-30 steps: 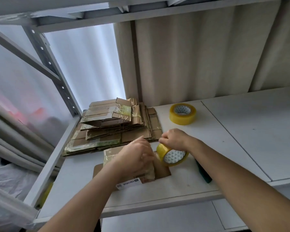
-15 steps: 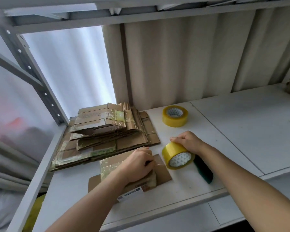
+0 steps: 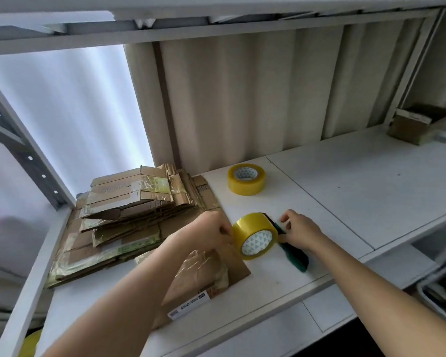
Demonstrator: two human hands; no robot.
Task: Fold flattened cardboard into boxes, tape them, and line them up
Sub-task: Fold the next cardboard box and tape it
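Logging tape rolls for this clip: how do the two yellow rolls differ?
The near yellow tape roll stands tilted on edge between both hands; the far yellow tape roll lies flat, untouched, near the back wall. The near one sits by the cardboard box. Both share the same patterned core.

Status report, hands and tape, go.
Left hand pinching at tape roll. Right hand on green cutter. Box untaped, nothing blocking.
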